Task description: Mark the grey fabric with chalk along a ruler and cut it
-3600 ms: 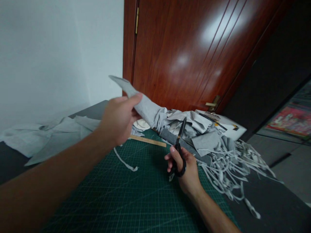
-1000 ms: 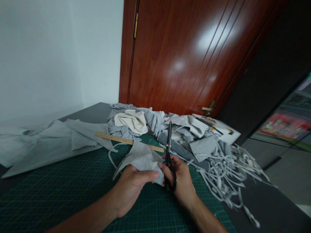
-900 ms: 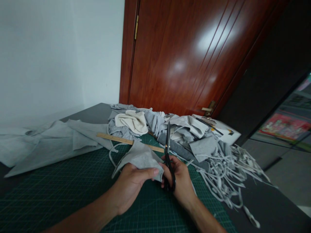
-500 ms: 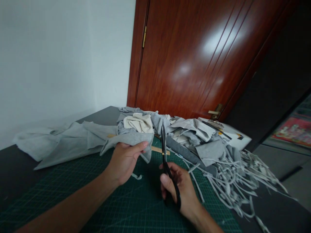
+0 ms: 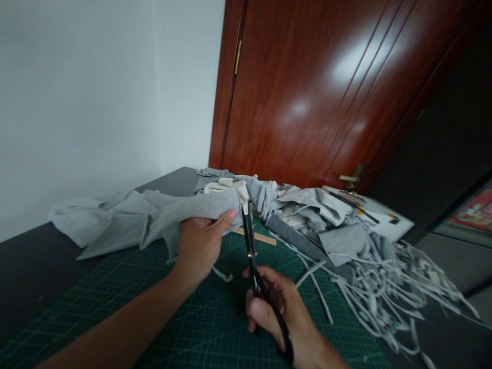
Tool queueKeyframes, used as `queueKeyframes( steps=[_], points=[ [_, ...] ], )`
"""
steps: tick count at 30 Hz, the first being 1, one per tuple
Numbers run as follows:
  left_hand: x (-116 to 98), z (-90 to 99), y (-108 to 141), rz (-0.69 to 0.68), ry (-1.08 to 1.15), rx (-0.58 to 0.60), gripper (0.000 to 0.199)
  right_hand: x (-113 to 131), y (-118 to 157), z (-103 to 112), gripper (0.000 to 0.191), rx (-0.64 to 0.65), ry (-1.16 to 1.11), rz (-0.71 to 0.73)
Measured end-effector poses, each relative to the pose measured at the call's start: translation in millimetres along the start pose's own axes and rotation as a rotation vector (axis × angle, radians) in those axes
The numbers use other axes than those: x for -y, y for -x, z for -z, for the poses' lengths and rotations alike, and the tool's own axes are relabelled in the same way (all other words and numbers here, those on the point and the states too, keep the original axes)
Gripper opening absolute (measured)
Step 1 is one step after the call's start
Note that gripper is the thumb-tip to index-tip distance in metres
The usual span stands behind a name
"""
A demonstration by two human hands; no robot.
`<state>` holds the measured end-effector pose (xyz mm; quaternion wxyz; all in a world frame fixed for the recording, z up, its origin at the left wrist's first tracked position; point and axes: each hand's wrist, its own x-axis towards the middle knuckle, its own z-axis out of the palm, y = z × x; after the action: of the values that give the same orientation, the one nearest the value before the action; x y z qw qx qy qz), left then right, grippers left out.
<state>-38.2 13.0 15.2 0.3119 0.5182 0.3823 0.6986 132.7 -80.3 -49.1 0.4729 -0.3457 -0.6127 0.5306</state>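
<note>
My left hand [image 5: 202,241] pinches the edge of a light grey piece of fabric [image 5: 200,206], thumb on top. The cloth trails away to the left over the table. In my right hand [image 5: 277,307] is a pair of black-handled scissors [image 5: 250,256], fingers in the loops. Its blades point away from me and stand slightly apart, close to the right end of the held fabric. Whether a blade touches the cloth I cannot tell. Beneath both hands lies a green cutting mat [image 5: 215,328] with grid lines.
A wooden ruler [image 5: 265,239] lies behind the scissors. Heaped grey and white cloth [image 5: 307,202] and a tangle of thin fabric strips [image 5: 380,292] cover the right side. A white box [image 5: 400,225] stands behind them. A brown door [image 5: 307,92] and white wall [image 5: 77,102] close off the back.
The scissors have moved left to the end of the fabric, and their blades have spread. My left hand has raised and straightened the cloth. The view has shifted slightly.
</note>
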Motion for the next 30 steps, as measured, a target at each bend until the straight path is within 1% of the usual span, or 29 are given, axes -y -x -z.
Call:
queueKeyframes(
  steps=[5,7,9,13,16,22,27,30],
  points=[
    [-2,2.1,0,-0.042,-0.104,-0.009,0.01,-6,3,0,0.065,0.013,-0.007,-0.006],
    [-4,3.0,0,-0.054,-0.168,-0.041,0.008,-8,3,-1,0.064,0.03,-0.003,-0.006],
    [-4,3.8,1,-0.068,-0.217,-0.065,0.012,-9,4,-2,0.063,0.04,0.004,-0.008],
    [-3,3.9,2,-0.101,-0.211,-0.059,0.019,-9,5,-3,0.062,0.028,-0.002,-0.015],
    [-3,2.1,6,-0.122,-0.211,-0.054,0.019,-8,5,-3,0.062,0.013,-0.004,-0.032],
    [-4,-3.2,17,-0.095,-0.175,-0.022,0.012,-7,5,-4,0.063,-0.03,0.022,-0.011],
    [-1,-4.4,23,-0.092,-0.248,-0.018,0.018,-8,4,-7,0.063,-0.06,0.005,0.021],
    [-1,-3.9,25,-0.096,-0.246,-0.014,0.023,-9,4,-7,0.064,-0.072,-0.003,0.035]
  ],
)
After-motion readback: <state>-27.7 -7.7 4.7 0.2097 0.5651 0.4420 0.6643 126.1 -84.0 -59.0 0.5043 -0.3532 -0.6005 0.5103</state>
